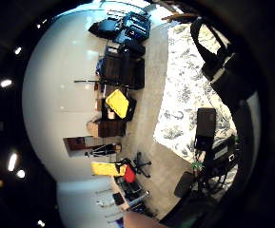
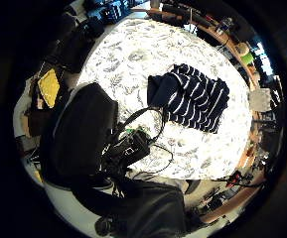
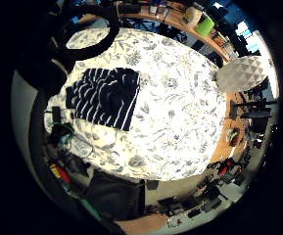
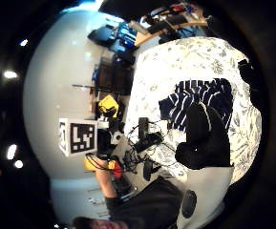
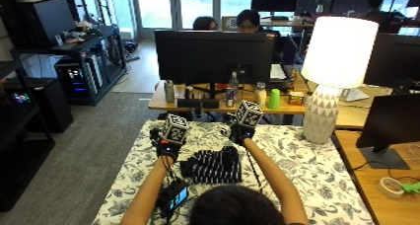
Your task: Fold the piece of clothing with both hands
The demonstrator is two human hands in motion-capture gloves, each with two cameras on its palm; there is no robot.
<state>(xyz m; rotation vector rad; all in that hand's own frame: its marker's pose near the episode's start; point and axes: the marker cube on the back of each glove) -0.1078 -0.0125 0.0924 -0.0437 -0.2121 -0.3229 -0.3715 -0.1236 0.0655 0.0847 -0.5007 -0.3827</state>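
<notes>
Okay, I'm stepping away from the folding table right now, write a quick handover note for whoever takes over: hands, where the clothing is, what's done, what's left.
Left hand: raised above the table, off the garment, holding nothing; finger pose not clear.
Right hand: also raised, holding nothing; the right thumb side palm view shows its fingers fairly straight.
The striped garment, dark with white stripes, lies in a compact, roughly rectangular bundle on the floral tablecloth, near the person and between their forearms.
Done: it appears already folded at least once.
Left: check the edges, then make any last fold or tidy-up with both hands.
</notes>
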